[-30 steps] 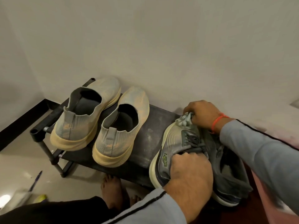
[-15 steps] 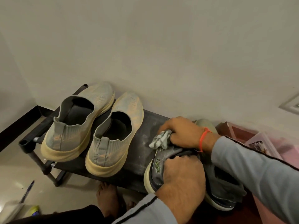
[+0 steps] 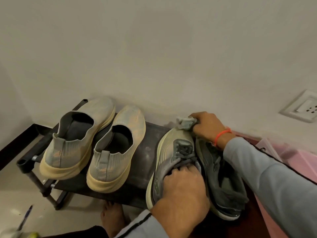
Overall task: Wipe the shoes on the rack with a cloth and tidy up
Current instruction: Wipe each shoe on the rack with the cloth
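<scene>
A dark shoe rack (image 3: 151, 148) stands against the wall. Two pale knit slip-on shoes (image 3: 77, 140) (image 3: 116, 148) sit on its left half, heels toward me. On the right lies a grey laced sneaker (image 3: 173, 152), with its partner (image 3: 221, 182) beside it. My left hand (image 3: 181, 189) grips the grey sneaker at its heel and laces. My right hand (image 3: 207, 127) holds a crumpled pale cloth (image 3: 185, 123) pressed on the sneaker's toe, by the wall.
A bare foot (image 3: 111, 219) rests on the floor under the rack's front edge. A pen (image 3: 25, 217) lies on the floor at the lower left. A wall socket (image 3: 303, 109) is at the right, with a pink box (image 3: 291, 162) below it.
My right hand moved the cloth from the sneaker's near side, by the tongue, forward to its toe near the wall. My left hand kept its hold on the sneaker.
</scene>
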